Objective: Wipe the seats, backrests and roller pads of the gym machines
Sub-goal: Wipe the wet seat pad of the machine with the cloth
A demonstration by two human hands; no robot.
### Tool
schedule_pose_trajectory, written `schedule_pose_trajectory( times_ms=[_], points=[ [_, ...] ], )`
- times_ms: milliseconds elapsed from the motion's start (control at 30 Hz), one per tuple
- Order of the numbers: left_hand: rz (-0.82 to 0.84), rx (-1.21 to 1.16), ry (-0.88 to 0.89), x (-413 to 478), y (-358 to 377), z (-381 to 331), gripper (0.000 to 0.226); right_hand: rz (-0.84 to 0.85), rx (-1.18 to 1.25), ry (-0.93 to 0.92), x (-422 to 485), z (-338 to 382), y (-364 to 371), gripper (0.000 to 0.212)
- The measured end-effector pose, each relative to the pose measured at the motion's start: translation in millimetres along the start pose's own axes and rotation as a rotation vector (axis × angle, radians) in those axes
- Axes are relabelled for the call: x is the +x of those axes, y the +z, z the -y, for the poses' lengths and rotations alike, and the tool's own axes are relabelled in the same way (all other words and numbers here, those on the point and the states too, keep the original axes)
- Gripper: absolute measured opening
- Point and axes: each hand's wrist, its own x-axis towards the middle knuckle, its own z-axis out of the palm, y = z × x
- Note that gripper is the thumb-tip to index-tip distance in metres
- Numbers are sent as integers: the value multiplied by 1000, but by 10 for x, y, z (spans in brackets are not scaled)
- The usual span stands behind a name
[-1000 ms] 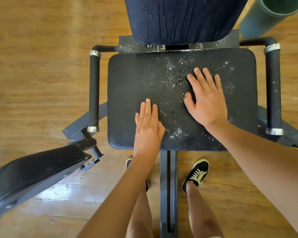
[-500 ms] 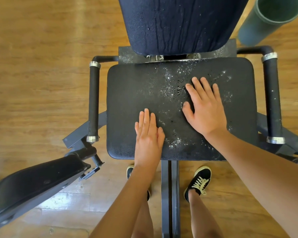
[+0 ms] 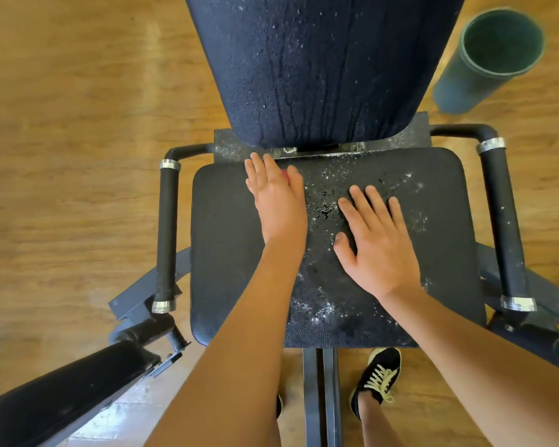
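A black padded seat (image 3: 226,253) of a gym machine lies below me, speckled with white droplets and wet patches around its middle. Its dark backrest (image 3: 320,66) rises behind it, streaked with drips. My left hand (image 3: 276,195) lies flat with straight fingers at the seat's far edge, close under the backrest; a small red patch shows by its fingers, too blurred to identify. My right hand (image 3: 376,240) presses flat on the seat's wet centre right, fingers spread. Neither hand grips anything I can make out.
Black foam-covered handles stand at the seat's left (image 3: 167,233) and right (image 3: 504,221). A black pad on an arm (image 3: 55,401) juts in at the lower left. A green rolled mat (image 3: 488,56) stands on the wooden floor at the upper right. My shoe (image 3: 376,379) is under the seat's front.
My left hand slid from the seat's front edge up to its far edge near the backrest. My right hand stayed on the wet centre right. The view moved closer to the backrest.
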Motion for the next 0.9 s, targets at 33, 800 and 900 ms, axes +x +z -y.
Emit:
schedule_pose_trajectory(
  times_ms=[33, 800, 900],
  points=[
    [-19, -10, -27, 22, 26, -40, 53, -6, 2, -3, -4, -1, 6, 55],
    [60, 203, 304, 77, -15, 123, 54, -11, 12, -1, -9, 8, -5, 55],
    [91, 189, 326, -32, -61, 196, 53, -8, 16, -1, -11, 3, -3, 55]
  ],
)
